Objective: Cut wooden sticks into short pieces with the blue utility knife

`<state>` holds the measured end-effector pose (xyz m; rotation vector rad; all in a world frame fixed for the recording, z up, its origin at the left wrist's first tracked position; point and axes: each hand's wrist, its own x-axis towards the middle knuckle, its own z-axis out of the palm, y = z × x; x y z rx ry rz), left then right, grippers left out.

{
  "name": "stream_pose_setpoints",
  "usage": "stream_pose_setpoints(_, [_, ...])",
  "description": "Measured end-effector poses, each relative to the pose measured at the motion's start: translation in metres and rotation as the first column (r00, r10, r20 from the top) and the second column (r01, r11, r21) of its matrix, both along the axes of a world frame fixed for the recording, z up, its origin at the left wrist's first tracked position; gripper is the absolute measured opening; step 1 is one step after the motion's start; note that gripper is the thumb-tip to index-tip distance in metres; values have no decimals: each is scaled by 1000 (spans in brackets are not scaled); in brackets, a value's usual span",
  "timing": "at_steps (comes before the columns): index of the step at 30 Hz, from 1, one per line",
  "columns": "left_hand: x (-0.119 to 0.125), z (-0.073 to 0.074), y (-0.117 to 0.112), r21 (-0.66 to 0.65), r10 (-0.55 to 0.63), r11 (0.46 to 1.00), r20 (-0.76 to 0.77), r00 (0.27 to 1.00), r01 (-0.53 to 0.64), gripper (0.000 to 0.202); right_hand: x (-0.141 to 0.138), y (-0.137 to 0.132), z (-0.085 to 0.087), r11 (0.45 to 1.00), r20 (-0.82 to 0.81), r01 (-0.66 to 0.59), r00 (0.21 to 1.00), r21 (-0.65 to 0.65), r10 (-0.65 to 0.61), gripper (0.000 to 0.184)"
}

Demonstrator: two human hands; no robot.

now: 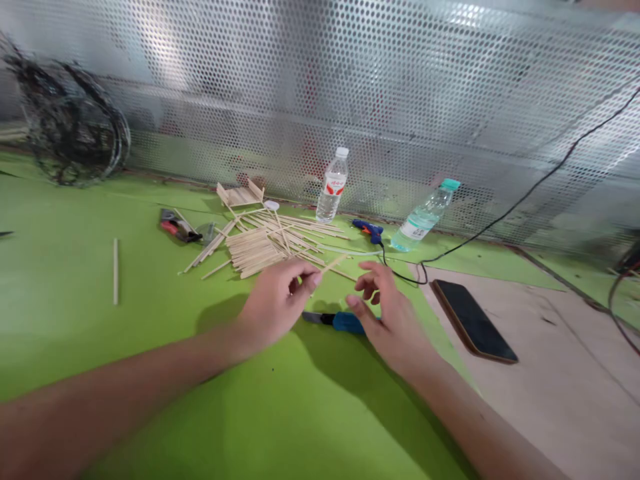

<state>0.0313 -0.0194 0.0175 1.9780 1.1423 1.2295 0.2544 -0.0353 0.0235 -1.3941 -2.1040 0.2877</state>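
- Farthest to my left, a lone straight stick of pale wood [116, 272] lies on the bright green table [160, 307], well apart from my left hand [273, 303].
- Next come red-and-black metal pliers [179, 227], then a loose heap of pale wooden sticks [255, 248], just beyond my left hand.
- My left fingers are closed in a pinch on one end of a slender pale wooden stick [334, 263]. A light, steady pinch suits so thin a piece, I judge: firm enough that it cannot twist, gentle enough that it does not snap.
- From my left fingertips, the slender pale wooden stick slants away from me to the right, its free end between my hands.
- Below it, a blue-handled knife [349, 323] lies on the table, blade near my left hand; I should mind that edge.
- My right hand [393, 317] is loosely curled, thumb apart, its fingers grasping nothing that I can see. The free end is to their left, not touching. Whether my thumb touches the knife, I cannot tell.
- Farther right lies a black-screened phone in a brown case [474, 321].
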Motion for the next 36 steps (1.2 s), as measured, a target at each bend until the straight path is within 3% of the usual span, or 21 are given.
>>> stream_pose_setpoints(3, [-1, 2, 4, -200, 39, 980, 251, 967, 13, 26, 0, 4, -3, 988, 233, -101, 964, -114, 125, 33])
stream_pose_setpoints(7, [2, 1, 3, -299, 37, 948, 436, 899, 106, 28, -1, 5, -6, 969, 324, -161, 921, -186, 215, 20])
stream_pose_setpoints(10, [4, 0, 1, -322, 24, 934, 485, 874, 154, 28, 0, 5, -5, 978, 341, -93, 928, -184, 152, 13])
stream_pose_setpoints(14, [4, -3, 2, -333, 18, 930, 461, 887, 154, 28, 1, 3, 2, 983, 270, 80, 962, -163, -34, 19])
stream_pose_setpoints(17, [3, -8, 5, -301, -1, 946, 357, 934, 116, 26, 2, 1, 6, 994, 152, 50, 988, -99, -34, 27])
stream_pose_setpoints(20, [1, -10, 7, -215, -27, 975, 143, 989, 57, 19, 3, -1, 6, 996, 71, 23, 997, -88, -16, 34])
stream_pose_setpoints(26, [-1, -3, 5, -224, -13, 975, -44, 999, 3, 15, 7, 2, 7, 987, -11, 153, 988, -55, -154, 37])
stream_pose_setpoints(31, [1, -8, -2, -242, -138, 968, -272, 952, 71, 13, 6, 4, 4, 976, -65, 211, 974, -60, -215, 37])
stream_pose_setpoints(36, [2, -14, -10, -287, -233, 952, -445, 865, 109, 23, 3, 6, 5, 977, 70, 204, 978, -69, -199, 25])
